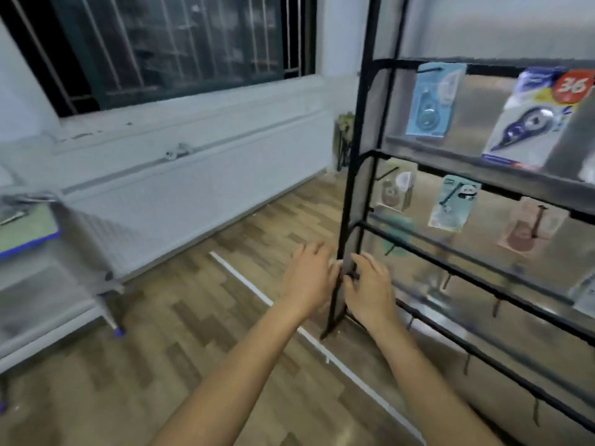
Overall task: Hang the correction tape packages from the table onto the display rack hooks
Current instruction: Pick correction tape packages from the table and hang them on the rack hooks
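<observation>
Where rack (pixel 351 220) stands, wood-plank floor (pixel 180 317), barred window (pixel 167 43).

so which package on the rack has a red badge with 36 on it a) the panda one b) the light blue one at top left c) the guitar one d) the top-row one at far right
D: the red 36 badge sits on the white and blue package hanging at the right of the rack's top row.

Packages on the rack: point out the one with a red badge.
The white and blue package at the right end of the top rail, showing a dark blue dispenser. Its upper corner carries a red badge reading 36; no other package visibly has one.
</observation>
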